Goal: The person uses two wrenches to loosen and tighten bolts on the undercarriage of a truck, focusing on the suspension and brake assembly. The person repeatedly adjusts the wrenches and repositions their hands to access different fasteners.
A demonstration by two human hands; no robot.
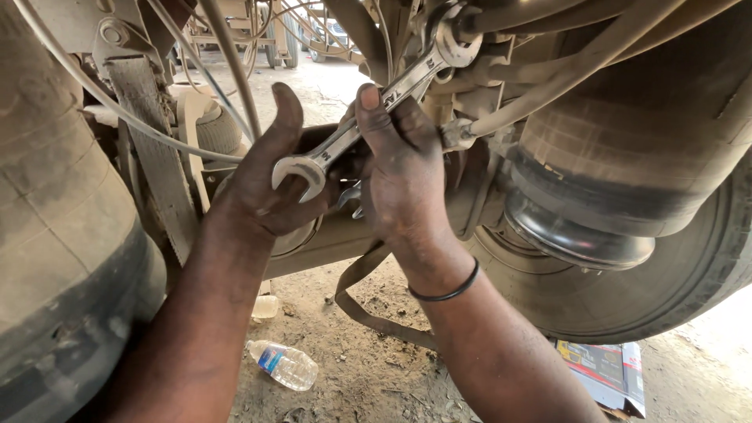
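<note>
A long silver combination wrench (pixel 368 117) slants from lower left to upper right under a vehicle. Its ring end sits on a nut or fitting (pixel 458 43) near the top; its open jaw end (pixel 301 168) points down-left. My left hand (pixel 270 168) cups the open end with the palm against it and the thumb raised. My right hand (pixel 399 164), with a black band on the wrist, wraps the wrench shaft from behind, thumb pressed along it. A second small metal tool tip shows just below, between both hands.
A dusty air spring (pixel 627 133) hangs at right, with a tyre (pixel 689 274) behind it. Another big rubber part (pixel 63 235) fills the left. Hoses and cables (pixel 157 129) run overhead. On the dirt lie a plastic bottle (pixel 283 364), a strap (pixel 368 313) and a cardboard box (pixel 603 368).
</note>
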